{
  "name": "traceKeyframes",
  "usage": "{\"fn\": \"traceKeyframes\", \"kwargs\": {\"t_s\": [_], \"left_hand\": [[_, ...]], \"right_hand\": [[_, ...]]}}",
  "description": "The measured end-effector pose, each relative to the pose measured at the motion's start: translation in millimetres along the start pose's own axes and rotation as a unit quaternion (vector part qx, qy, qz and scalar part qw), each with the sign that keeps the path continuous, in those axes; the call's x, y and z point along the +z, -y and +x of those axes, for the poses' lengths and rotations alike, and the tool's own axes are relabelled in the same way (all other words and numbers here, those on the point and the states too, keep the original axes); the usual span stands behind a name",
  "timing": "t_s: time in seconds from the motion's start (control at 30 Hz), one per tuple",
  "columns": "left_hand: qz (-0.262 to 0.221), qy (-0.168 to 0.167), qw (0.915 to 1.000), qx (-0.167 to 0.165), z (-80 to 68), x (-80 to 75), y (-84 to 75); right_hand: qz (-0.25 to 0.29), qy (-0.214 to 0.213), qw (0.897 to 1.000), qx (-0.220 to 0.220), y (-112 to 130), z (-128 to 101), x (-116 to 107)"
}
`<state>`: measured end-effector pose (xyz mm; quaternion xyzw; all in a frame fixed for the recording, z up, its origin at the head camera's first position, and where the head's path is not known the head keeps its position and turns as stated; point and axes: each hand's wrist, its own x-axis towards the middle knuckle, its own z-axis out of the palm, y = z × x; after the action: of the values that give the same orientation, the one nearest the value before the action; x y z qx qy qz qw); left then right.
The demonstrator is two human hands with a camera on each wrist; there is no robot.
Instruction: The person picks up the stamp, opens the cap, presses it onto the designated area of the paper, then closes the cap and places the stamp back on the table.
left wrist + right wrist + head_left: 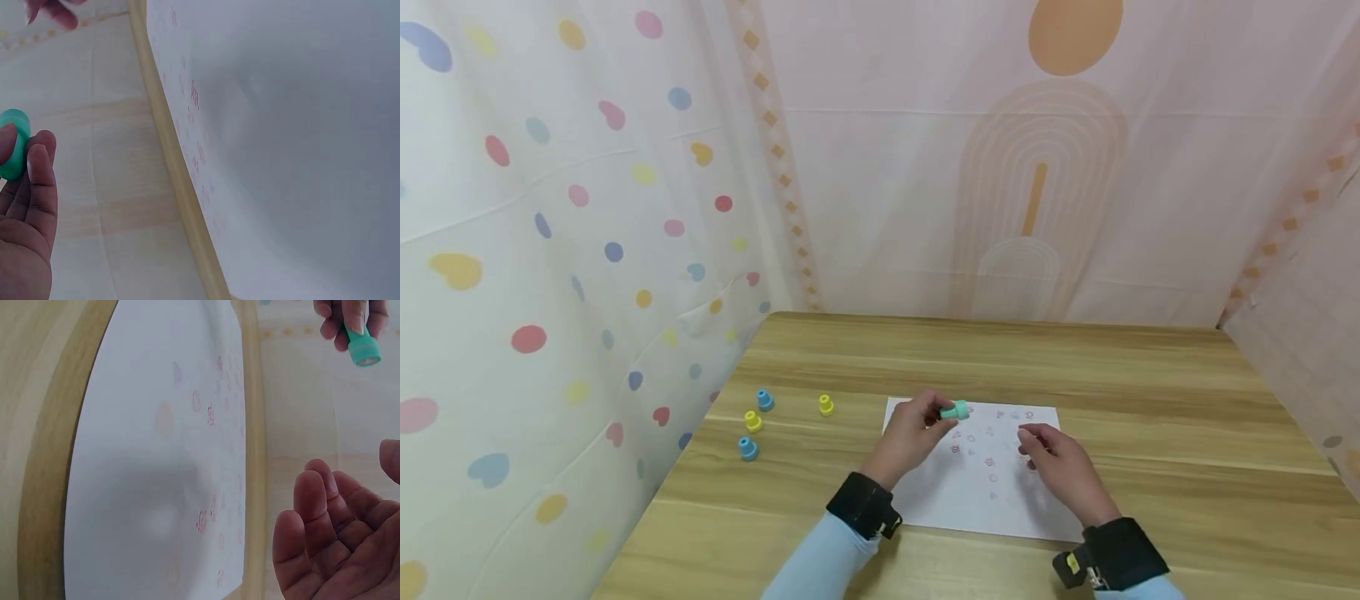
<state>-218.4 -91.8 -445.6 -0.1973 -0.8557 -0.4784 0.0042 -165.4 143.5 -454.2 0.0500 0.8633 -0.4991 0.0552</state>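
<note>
My left hand (912,435) pinches a teal stamp (956,410) between thumb and fingers, above the upper part of a white paper sheet (955,508). In the right wrist view the stamp (364,352) tilts so that its round printing face shows. My right hand (1063,468) hovers over the sheet's right side with nothing in it, its fingers (310,506) loosely bent and the thumb apart. Small red, orange and purple prints (211,415) are scattered over the sheet's upper and middle part. The left wrist view catches the stamp (15,144) only at its edge.
Left of the paper, on the wooden table (820,500), stand several small stamps: blue ones (748,448) and yellow ones (826,405). A patterned cloth (880,208) hangs behind the table, and a dotted cloth (587,317) along its left side.
</note>
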Motion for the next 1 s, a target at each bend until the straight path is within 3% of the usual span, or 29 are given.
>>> {"fn": "traceKeyframes", "kwargs": {"t_s": [0.27,0.5,0.73,1.0], "left_hand": [[-0.006,0.026,0.9994,0.022,-2.1,22.0,-8.0],[0.009,0.046,0.9964,0.07,-5.4,39.6,-14.4],[0.009,0.06,0.9955,0.073,-8.0,49.3,-15.2],[-0.001,0.051,0.9942,0.094,-8.0,53.3,-12.5]], "right_hand": [[0.027,0.006,1.0,-0.003,9,1,6],[0.046,0.017,0.999,-0.017,13,1,10],[0.057,0.031,0.998,-0.02,15,0,12],[0.072,0.022,0.997,-0.027,13,0,15]]}}
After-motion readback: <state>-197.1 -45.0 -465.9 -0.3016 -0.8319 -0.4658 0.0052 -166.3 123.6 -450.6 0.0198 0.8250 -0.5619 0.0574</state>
